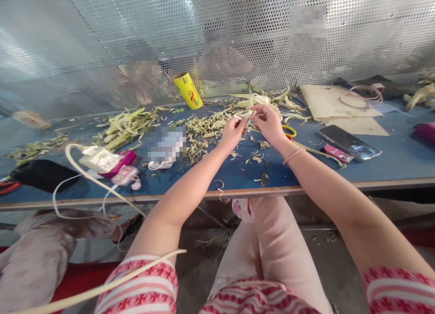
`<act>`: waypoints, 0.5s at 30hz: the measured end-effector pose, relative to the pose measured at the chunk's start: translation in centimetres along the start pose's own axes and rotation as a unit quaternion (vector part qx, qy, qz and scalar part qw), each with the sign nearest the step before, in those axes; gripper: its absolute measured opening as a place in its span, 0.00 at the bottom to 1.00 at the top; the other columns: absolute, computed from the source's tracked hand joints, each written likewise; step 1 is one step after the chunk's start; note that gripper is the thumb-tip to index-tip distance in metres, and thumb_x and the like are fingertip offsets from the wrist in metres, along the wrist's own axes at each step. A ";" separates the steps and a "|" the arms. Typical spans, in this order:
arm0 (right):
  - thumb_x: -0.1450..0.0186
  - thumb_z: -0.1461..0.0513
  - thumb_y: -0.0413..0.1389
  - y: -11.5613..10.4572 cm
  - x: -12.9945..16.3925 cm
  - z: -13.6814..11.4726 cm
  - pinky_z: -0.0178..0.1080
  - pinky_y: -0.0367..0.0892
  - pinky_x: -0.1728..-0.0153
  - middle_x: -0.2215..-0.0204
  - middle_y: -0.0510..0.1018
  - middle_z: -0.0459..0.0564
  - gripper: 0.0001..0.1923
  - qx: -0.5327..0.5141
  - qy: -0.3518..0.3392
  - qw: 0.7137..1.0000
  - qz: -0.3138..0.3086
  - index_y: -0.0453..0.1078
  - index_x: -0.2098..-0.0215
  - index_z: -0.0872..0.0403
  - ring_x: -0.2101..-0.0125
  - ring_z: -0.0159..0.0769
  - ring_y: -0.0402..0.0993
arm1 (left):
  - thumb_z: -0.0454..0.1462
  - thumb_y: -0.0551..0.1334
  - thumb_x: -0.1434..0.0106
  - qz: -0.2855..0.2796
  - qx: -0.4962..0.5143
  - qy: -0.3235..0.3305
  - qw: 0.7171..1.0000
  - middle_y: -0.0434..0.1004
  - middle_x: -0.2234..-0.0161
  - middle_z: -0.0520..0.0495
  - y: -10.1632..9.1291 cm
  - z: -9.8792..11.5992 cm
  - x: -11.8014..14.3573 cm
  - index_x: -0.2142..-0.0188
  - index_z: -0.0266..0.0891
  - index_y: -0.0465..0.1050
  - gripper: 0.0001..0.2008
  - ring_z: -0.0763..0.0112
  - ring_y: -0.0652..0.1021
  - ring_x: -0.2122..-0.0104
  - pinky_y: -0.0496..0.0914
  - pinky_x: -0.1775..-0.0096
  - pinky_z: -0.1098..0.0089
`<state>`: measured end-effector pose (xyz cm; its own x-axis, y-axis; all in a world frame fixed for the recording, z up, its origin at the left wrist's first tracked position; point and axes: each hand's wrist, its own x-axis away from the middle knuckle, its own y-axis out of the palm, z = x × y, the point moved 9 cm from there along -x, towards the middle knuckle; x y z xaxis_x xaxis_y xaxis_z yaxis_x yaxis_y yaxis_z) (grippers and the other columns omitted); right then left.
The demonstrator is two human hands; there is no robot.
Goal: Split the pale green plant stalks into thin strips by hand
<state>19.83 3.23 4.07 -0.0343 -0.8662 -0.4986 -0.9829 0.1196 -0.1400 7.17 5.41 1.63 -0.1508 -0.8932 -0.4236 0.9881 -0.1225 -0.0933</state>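
My left hand (pixel 234 130) and my right hand (pixel 267 123) meet above the heap of plant scraps, fingertips pinched together. Between them is a pale whitish-green plant piece (pixel 250 106), mostly covered by the fingers; its exact kind is unclear. Around and behind both hands spread the dry greenish plant scraps (pixel 207 126). Beside my right wrist a yellow loop-shaped handle (pixel 289 132) shows, its rest hidden by the wrist. A long thin stalk (pixel 319 154) runs out to the right from under my right forearm.
On the blue table (pixel 224 176) stands a tilted yellow cardboard tube (pixel 188 91). To the right lie a phone (pixel 348 142), brown paper (pixel 326 103) and a coiled cable (pixel 362 99). Leftward are a blurred device (pixel 166 146), a magenta item (pixel 118 164) and a black pouch (pixel 44 174). Perforated metal stands behind.
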 end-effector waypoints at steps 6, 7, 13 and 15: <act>0.43 0.60 0.60 0.0 0.3 -0.7 0.38 0.59 0.71 0.74 0.66 0.44 0.09 0.040 -0.033 0.999 0.009 0.69 0.64 0.50 0.74 0.30 0.60 | 0.50 0.62 0.42 0.010 -0.018 0.003 1.000 0.63 0.83 0.55 -0.2 -0.1 0.0 0.75 0.40 0.67 0.17 0.78 0.67 0.82 0.60 0.75 0.72; 0.43 0.59 0.60 0.1 0.3 -0.7 0.38 0.59 0.70 0.74 0.66 0.44 0.09 0.045 -0.037 0.998 0.008 0.69 0.64 0.50 0.74 0.30 0.60 | 0.50 0.62 0.41 0.013 -0.021 0.004 1.000 0.63 0.83 0.55 -0.3 -0.1 0.0 0.75 0.40 0.67 0.17 0.78 0.67 0.82 0.60 0.76 0.72; 0.44 0.58 0.62 0.2 0.5 -0.4 0.39 0.59 0.68 0.77 0.66 0.43 0.09 0.049 -0.026 0.998 0.011 0.69 0.67 0.50 0.72 0.32 0.60 | 0.46 0.62 0.41 0.033 -0.011 0.005 0.999 0.65 0.81 0.54 -0.7 -0.4 -0.1 0.74 0.40 0.69 0.13 0.78 0.68 0.81 0.61 0.76 0.72; 0.44 0.57 0.62 0.2 0.5 -0.4 0.39 0.59 0.68 0.77 0.65 0.43 0.09 0.056 -0.020 0.998 0.008 0.68 0.67 0.50 0.72 0.32 0.60 | 0.45 0.62 0.40 0.038 -0.009 0.006 0.999 0.65 0.81 0.54 -0.8 -0.4 -0.2 0.73 0.40 0.69 0.12 0.78 0.68 0.81 0.61 0.76 0.73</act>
<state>19.50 2.59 4.11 -0.0399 -0.8438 -0.5351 -0.9560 0.1881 -0.2253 6.37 5.86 1.44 -0.0749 -0.8945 -0.4408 0.9960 -0.0458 -0.0764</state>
